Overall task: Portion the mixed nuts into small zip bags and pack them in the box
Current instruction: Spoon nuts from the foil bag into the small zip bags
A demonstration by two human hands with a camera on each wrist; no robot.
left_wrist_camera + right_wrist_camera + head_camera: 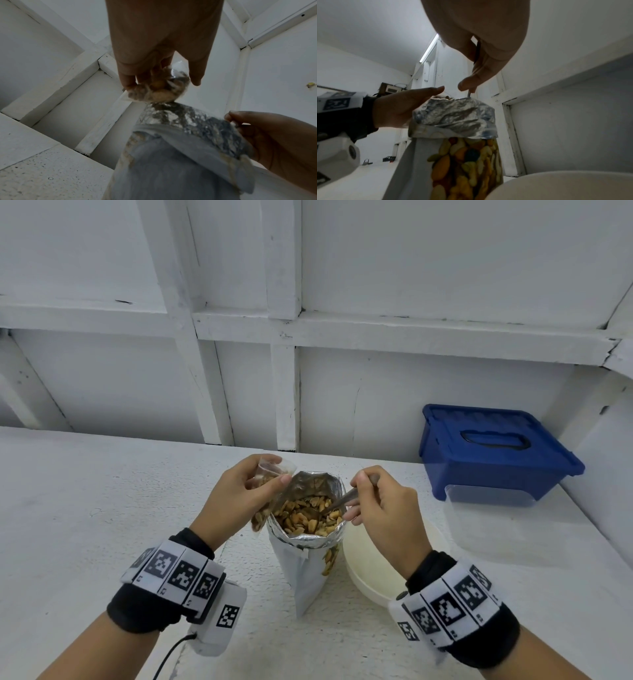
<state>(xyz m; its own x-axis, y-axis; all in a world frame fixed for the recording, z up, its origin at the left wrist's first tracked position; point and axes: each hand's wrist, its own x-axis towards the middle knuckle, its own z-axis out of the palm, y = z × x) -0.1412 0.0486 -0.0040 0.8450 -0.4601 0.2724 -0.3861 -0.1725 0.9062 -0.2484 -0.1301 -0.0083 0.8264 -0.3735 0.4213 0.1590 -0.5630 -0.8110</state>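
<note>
A tall foil pouch of mixed nuts [306, 546] stands open on the white table, its rim rolled down [455, 115]. My left hand [239, 494] holds a small clear zip bag [270, 474], partly filled with nuts [159, 88], right beside the pouch's left rim. My right hand [380, 501] grips a metal spoon [346, 496] whose bowl is down among the nuts in the pouch [185, 142]. The spoon's handle [470, 93] shows between my right fingers. The blue-lidded box [493, 453] sits at the back right.
A white bowl [366, 566] stands just right of the pouch, under my right wrist. An empty clear container [486, 518] leans in front of the blue box. The white panelled wall [308, 371] runs behind the table.
</note>
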